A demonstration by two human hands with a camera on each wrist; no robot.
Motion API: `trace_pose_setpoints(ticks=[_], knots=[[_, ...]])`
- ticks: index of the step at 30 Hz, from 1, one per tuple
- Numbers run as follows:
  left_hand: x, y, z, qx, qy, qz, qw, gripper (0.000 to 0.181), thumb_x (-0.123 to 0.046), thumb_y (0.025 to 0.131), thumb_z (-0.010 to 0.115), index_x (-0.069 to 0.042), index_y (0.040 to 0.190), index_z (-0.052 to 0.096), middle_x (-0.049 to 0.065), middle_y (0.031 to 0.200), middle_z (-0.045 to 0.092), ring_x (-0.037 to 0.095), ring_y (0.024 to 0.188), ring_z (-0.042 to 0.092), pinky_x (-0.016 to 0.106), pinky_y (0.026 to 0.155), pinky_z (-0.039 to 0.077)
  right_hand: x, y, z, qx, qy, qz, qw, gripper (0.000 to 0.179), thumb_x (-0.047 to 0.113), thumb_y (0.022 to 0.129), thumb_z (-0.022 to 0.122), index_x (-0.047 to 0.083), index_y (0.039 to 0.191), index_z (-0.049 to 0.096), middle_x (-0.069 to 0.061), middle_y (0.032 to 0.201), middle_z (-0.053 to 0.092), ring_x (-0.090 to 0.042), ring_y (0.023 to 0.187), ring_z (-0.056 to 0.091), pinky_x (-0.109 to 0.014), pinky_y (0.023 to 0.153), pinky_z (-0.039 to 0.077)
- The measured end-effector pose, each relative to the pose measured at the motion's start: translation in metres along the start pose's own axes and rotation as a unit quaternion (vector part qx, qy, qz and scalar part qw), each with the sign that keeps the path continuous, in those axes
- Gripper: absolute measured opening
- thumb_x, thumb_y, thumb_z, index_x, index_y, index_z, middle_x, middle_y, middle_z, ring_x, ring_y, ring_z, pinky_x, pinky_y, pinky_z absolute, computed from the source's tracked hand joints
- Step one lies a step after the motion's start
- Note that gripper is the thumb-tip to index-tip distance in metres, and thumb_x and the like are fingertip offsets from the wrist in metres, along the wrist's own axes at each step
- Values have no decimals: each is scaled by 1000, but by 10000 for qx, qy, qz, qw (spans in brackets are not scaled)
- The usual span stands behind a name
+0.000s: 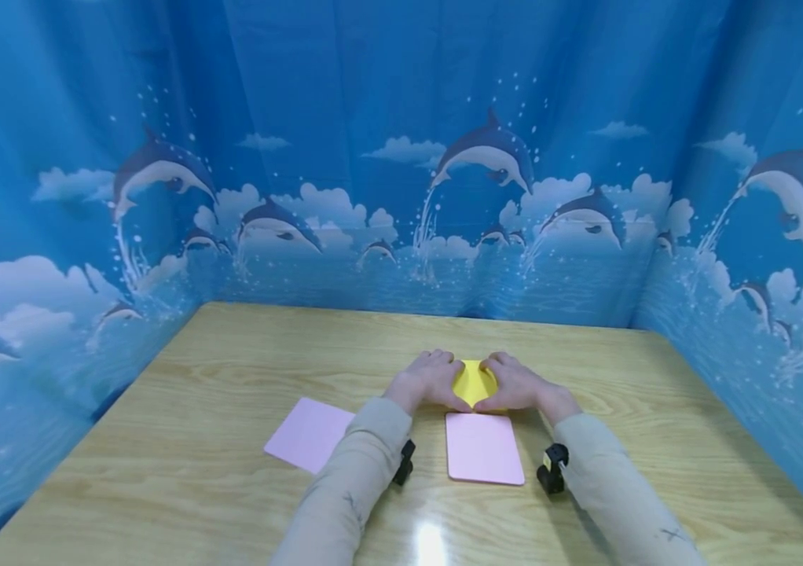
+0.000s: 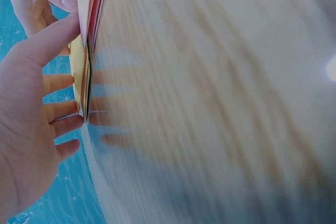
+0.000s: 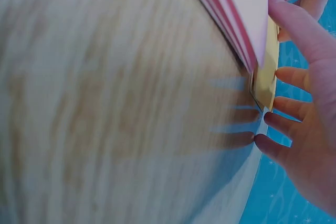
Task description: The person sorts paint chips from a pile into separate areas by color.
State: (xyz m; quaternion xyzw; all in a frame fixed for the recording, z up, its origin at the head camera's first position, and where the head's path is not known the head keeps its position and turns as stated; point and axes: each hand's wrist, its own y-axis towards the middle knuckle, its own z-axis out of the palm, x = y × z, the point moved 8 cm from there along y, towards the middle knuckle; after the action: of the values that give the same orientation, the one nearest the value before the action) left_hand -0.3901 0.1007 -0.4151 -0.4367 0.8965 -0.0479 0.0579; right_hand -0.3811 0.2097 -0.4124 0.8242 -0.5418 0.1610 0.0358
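Note:
A bright yellow square of paper (image 1: 473, 384) lies flat on the table between the two hands, much of it covered by them. My left hand (image 1: 434, 380) rests over its left side, fingers spread and fairly straight, thumb at the near edge. From the right, my right hand (image 1: 515, 383) lies over the paper in the same way, and the thumb tips nearly meet. In the left wrist view the fingertips touch or come close to the edge of the layered paper (image 2: 79, 77). Just nearer lies a stack of pink paper (image 1: 483, 448), its layered edges (image 3: 231, 19) showing in the right wrist view.
To the left, a separate pink sheet (image 1: 309, 434) lies turned at an angle, partly behind the left sleeve (image 1: 355, 472). The wooden table (image 1: 232, 362) is bounded by a blue dolphin-print curtain (image 1: 373, 94) at the back and sides. Black wrist cameras (image 1: 553, 468) hang beneath the forearms.

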Motion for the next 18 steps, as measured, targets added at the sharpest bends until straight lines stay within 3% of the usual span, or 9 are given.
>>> trace_pose_setpoints(ticks=[12, 18], knots=[[1, -9, -7, -165, -21, 18, 9999, 80, -64, 79, 56, -14, 141, 39, 7, 143, 36, 23, 132, 29, 39, 110, 19, -1, -1, 2, -47, -266, 99, 9996, 89, 60, 75, 65, 0, 136, 40, -24, 139, 32, -39, 124, 36, -54, 99, 34], [6, -15, -13, -262, 186, 74, 9995, 80, -63, 80, 56, -13, 140, 40, 7, 140, 39, 22, 129, 32, 38, 109, 22, 5, -4, -7, -374, -520, -81, 9979, 84, 57, 78, 63, 0, 135, 42, -26, 136, 37, -41, 122, 38, -56, 97, 34]])
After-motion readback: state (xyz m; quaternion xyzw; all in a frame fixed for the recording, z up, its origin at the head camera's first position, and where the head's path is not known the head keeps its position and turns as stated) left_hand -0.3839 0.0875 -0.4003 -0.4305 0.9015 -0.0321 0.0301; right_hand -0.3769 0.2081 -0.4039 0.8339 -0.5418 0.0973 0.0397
